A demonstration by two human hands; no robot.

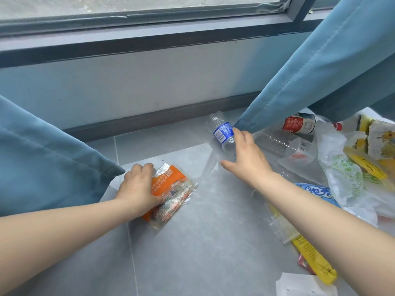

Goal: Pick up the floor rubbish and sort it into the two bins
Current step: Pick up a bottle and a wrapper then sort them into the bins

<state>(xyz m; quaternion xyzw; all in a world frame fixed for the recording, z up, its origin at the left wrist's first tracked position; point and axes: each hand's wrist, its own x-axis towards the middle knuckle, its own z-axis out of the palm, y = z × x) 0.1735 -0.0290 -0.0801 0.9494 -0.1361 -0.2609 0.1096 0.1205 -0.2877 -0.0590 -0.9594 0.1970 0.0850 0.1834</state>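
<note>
An orange and clear snack wrapper (173,195) lies on the grey floor tiles; my left hand (137,189) grips its left edge with curled fingers and thumb. My right hand (245,155) holds a clear plastic bottle with a blue label (222,133), lifted and tilted, its base towards the wall. No bin is in view.
More rubbish lies on the right: a crushed clear bottle (282,144), a red-labelled bottle (299,123), plastic bags (342,176), yellow wrappers (314,259), a blue packet (318,191), white paper (299,285). Teal curtains (42,159) hang left and right below the window wall (149,82).
</note>
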